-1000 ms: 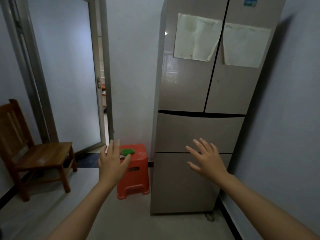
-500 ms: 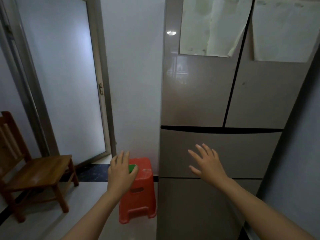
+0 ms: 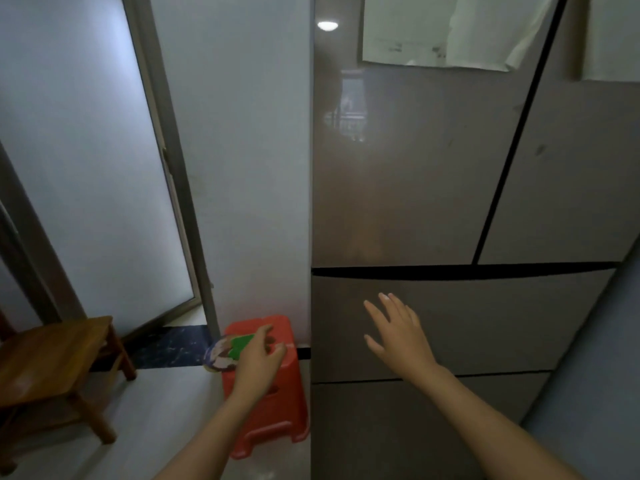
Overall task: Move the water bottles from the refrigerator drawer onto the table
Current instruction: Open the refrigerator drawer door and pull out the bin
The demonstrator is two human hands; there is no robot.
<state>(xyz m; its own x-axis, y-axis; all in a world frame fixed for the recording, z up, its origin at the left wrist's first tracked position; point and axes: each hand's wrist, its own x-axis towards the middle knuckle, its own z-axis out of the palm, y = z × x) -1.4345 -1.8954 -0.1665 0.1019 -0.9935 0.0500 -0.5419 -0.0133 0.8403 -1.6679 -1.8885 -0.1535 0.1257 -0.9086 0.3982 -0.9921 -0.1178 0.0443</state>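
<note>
A tall beige refrigerator (image 3: 415, 185) fills the right half of the view, all its doors and drawers closed. Its upper drawer front (image 3: 502, 323) lies below a dark gap, with the lower drawer (image 3: 415, 427) beneath. My right hand (image 3: 394, 330) is stretched out in front of the upper drawer, fingers spread, holding nothing. Lower and to the left, my left hand (image 3: 258, 365) hovers over a red plastic stool (image 3: 273, 410), fingers loosely apart and empty. No water bottles and no table are in view.
On the red stool lie a green item (image 3: 239, 342) and a round patterned piece (image 3: 218, 356). A wooden chair (image 3: 52, 362) stands at the left. A frosted glass door (image 3: 86, 161) is behind it. Papers (image 3: 433, 32) hang on the refrigerator's upper doors.
The view has come closer to the refrigerator, which now looks much larger. My right hand has drawn nearer the upper drawer front; my left hand has dropped lower over the stool.
</note>
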